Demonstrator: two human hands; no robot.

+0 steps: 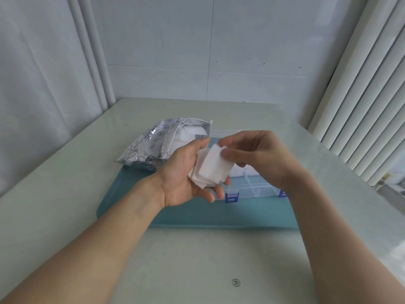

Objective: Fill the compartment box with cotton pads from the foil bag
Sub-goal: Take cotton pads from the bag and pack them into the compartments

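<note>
I am cupping a small stack of cotton pads (210, 170) in my left hand (186, 178), fingers curling under it, while my right hand (252, 156) is pinching the top pad. Both are hovering over the clear compartment box (254, 185) on the teal mat (197, 216). The foil bag (157, 145) is lying open toward the worktop's (197, 260) far left.

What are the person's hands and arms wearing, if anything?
Nothing shows on them. The left hand and the right hand are bare, with no gloves, rings, watch or bracelets visible. Both forearms are bare too; no sleeves reach into view.
</note>
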